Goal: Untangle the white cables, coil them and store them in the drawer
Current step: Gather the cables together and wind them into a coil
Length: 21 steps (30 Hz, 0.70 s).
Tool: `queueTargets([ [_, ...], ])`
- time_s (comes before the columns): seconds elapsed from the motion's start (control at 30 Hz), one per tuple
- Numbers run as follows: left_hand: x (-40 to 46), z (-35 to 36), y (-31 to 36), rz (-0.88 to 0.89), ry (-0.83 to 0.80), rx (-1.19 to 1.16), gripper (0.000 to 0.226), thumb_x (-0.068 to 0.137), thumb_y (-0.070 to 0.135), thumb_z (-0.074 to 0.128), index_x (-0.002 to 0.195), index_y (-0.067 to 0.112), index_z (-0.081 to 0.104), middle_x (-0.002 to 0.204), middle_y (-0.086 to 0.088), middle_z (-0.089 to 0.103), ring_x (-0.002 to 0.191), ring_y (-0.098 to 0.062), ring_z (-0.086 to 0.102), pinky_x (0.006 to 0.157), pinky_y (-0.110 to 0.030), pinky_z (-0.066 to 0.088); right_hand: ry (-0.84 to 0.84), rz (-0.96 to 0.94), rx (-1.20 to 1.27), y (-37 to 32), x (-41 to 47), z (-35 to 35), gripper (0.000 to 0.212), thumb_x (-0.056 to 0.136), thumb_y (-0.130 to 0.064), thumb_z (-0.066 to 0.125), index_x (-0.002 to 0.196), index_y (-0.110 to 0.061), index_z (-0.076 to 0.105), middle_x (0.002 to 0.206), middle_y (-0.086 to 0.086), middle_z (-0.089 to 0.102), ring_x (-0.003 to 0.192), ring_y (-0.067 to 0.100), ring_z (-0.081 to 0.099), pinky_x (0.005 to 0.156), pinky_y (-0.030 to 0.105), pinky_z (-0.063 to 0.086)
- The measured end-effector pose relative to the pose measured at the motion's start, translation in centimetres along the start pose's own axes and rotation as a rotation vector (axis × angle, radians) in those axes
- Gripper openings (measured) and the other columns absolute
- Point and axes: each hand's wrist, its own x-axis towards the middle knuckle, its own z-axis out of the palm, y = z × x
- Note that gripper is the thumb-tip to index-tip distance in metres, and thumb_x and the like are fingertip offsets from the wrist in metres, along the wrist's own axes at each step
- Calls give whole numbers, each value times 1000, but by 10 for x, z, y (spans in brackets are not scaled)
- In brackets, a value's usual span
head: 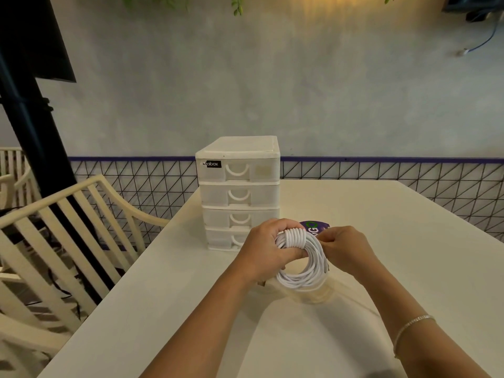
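From the head view, your left hand (268, 248) covers the left side of the white cable coil (301, 261), and its fingertips are out of sight behind the wound band at the top. Your right hand (345, 248) hides the coil's right edge, so you cannot tell where the cable's end lies. A purple round thing (313, 226) with green and white letters shows only partly, just beyond your two hands. Something small sticks out under your left wrist, too hidden to name.

Your left hand grips the coil, thumb below and fingers curled over the top, holding it tilted above the worktop (409, 255). Your right hand pinches the cable at the coil's upper right side, fingers bent. Both forearms reach in from the lower edge; a thin bracelet (411, 324) sits on your right forearm.

The drawer unit (238, 192) stands just beyond your left hand, all four drawers closed.
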Motion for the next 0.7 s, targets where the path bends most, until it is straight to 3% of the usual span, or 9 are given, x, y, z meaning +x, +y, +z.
queueTargets([
  [0.1, 1, -2, -2, -34, 31, 11, 31, 73, 18, 79, 97, 29, 64, 81, 10, 60, 60, -6, 54, 51, -20, 52, 17, -3, -73, 1, -1, 2, 20, 84, -37, 63, 83, -21, 73, 80, -2, 68, 80, 18, 59, 69, 30, 47],
  [0.2, 4, -5, -8, -87, 126, 61, 29, 75, 19, 77, 95, 31, 60, 77, 14, 58, 61, -5, 54, 61, -28, 53, 241, -125, -134, -2, -3, 2, 22, 83, -32, 65, 100, -19, 72, 111, 3, 65, 104, 21, 56, 80, 27, 40],
  [0.3, 6, -6, -13, -113, 234, 130, 27, 79, 22, 72, 102, 25, 59, 82, 13, 57, 67, 1, 52, 51, -9, 40, 414, -353, -56, -13, -10, 7, 19, 79, -24, 73, 97, -17, 73, 115, 8, 59, 108, 23, 52, 82, 24, 35],
  [0.43, 7, -2, -16, -158, 345, 90, 21, 84, 23, 65, 103, 23, 57, 84, 8, 58, 66, 0, 51, 46, -8, 36, 337, -550, -190, -21, -22, 34, 13, 70, -16, 80, 82, -19, 76, 112, 13, 60, 99, 33, 55, 72, 32, 43],
  [0.57, 6, 4, -18, -193, 384, 2, 23, 84, 19, 65, 101, 26, 51, 90, 7, 59, 70, -3, 53, 52, -9, 37, 270, -406, -286, -23, -26, 39, 19, 85, -29, 65, 102, -25, 73, 135, 4, 46, 122, 26, 39, 89, 31, 41],
  [0.7, 7, 6, -17, -193, 372, -61, 28, 83, 20, 68, 101, 27, 48, 84, 13, 56, 71, -3, 54, 52, -10, 37, 217, -341, -383, -34, -32, 40, 28, 94, -28, 47, 108, -24, 71, 146, 5, 34, 131, 28, 30, 93, 33, 41],
])
